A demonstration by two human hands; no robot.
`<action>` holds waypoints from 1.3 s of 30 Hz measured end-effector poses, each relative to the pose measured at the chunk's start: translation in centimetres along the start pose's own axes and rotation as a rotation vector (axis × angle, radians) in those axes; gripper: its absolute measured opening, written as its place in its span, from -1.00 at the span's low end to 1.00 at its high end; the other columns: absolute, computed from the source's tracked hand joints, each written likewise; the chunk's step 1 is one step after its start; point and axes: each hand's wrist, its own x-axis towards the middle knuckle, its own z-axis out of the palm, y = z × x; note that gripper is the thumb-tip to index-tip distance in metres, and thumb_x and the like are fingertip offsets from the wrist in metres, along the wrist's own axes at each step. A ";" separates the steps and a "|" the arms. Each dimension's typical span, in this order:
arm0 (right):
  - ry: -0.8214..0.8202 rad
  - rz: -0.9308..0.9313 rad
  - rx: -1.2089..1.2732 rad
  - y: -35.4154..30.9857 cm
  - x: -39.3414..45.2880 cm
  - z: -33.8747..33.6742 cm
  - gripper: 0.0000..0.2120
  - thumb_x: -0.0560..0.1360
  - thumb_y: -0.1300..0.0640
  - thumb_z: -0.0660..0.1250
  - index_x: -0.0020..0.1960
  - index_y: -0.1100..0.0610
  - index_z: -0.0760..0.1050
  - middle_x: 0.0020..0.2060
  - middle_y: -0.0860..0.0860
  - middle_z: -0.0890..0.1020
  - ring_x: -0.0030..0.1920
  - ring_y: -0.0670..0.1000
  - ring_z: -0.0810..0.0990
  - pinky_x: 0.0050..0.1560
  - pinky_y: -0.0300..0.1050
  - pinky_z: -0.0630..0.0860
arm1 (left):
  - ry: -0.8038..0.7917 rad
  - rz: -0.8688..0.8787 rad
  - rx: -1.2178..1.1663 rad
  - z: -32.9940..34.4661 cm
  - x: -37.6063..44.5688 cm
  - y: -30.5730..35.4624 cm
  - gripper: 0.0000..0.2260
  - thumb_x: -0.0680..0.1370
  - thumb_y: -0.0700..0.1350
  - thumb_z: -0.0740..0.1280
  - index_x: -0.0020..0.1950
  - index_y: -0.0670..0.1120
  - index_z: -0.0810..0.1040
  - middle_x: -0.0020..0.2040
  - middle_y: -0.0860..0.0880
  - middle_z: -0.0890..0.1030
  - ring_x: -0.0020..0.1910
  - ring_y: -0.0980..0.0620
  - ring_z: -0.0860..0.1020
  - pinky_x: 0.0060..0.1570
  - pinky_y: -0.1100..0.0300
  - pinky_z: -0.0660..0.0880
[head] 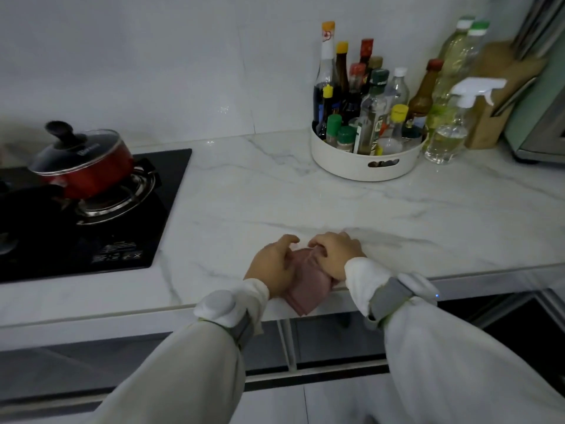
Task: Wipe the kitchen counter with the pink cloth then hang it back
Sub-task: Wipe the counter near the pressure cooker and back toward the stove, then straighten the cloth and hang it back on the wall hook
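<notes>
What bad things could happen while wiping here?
Both hands, left and right, hold the pink cloth at the counter's front edge, and part of it hangs over, so it might slip to the floor. A wide wipe to the right could bump the bottle tray or the spray bottle. To the left sits a pot on the stove, perhaps hot.

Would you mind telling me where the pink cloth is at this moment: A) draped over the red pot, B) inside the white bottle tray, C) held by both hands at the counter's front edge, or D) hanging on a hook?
C: the left hand and right hand both grip the pink cloth at the front edge of the counter.
</notes>
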 end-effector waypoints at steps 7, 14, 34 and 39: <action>0.019 0.015 0.025 -1.6 -0.4 -1.7 -0.78 0.52 0.22 0.15 0.01 0.05 0.54 0.10 0.06 0.61 0.18 0.16 0.49 0.24 -0.01 0.34 | -0.086 -0.113 0.100 -1.3 0.2 -0.5 -0.81 0.52 -0.10 0.30 0.06 -0.11 0.62 0.11 -0.12 0.60 0.11 -0.11 0.55 0.12 0.16 0.45; 0.124 0.021 0.404 -3.4 0.8 -5.0 -0.69 0.48 0.30 0.13 -0.37 0.01 0.35 -0.17 0.08 0.51 -0.09 0.08 0.47 -0.06 -0.15 0.35 | -0.102 -0.178 -0.193 -3.9 1.9 1.5 -0.92 0.49 -0.20 0.36 -0.03 -0.14 0.56 -0.16 -0.14 0.60 -0.09 -0.11 0.54 -0.11 0.18 0.47; 0.290 -0.185 0.623 -5.5 7.5 -19.5 -0.87 0.56 0.23 0.21 -0.10 0.20 0.52 -0.24 0.10 0.55 -0.24 0.04 0.52 -0.33 -0.27 0.42 | 0.335 0.150 -0.219 -23.7 11.8 13.3 -0.79 0.53 -0.31 0.17 -0.01 -0.22 0.60 -0.07 -0.10 0.55 -0.07 -0.03 0.48 -0.01 0.19 0.42; 0.384 -0.311 0.566 -7.4 10.3 -24.7 -0.90 0.52 0.11 0.30 -0.11 0.13 0.50 -0.20 0.13 0.57 -0.19 0.06 0.53 -0.25 -0.19 0.40 | 0.360 0.161 -0.025 -29.6 13.6 13.9 -0.85 0.48 -0.26 0.33 0.01 -0.15 0.63 -0.06 -0.07 0.57 -0.08 0.00 0.50 -0.09 0.23 0.42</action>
